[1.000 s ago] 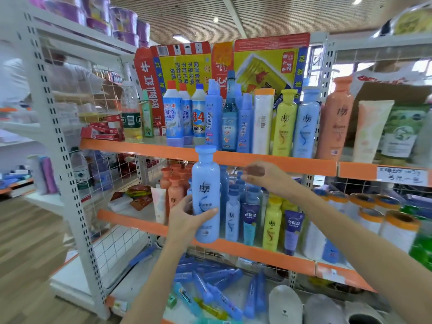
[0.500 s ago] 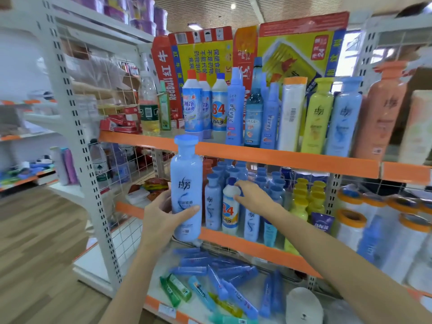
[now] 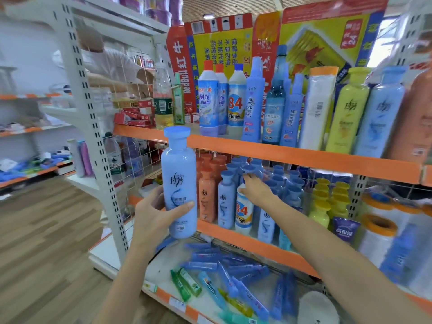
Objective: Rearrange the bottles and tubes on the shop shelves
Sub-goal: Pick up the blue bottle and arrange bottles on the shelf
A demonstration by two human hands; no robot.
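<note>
Since a second ago our right hand (image 3: 256,190) dropped onto the white 84 bottle (image 3: 243,212), fingers curled over its top; our left hand (image 3: 156,212) gripped the smooth, stiff blue shampoo bottle (image 3: 179,185) mid-body, below its cap.

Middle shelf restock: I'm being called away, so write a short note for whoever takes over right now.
Left hand: holds the big blue shampoo bottle upright in front of the shelves, not yet shelved.
Right hand: reaching into the middle shelf, on top of the white 84 bottle; grip unclear.
Done: small orange, blue and yellow bottles stand grouped there.
Left: probably move the 84 bottle out, shelve the held bottle, and tidy the loose tubes on the bottom shelf.
</note>
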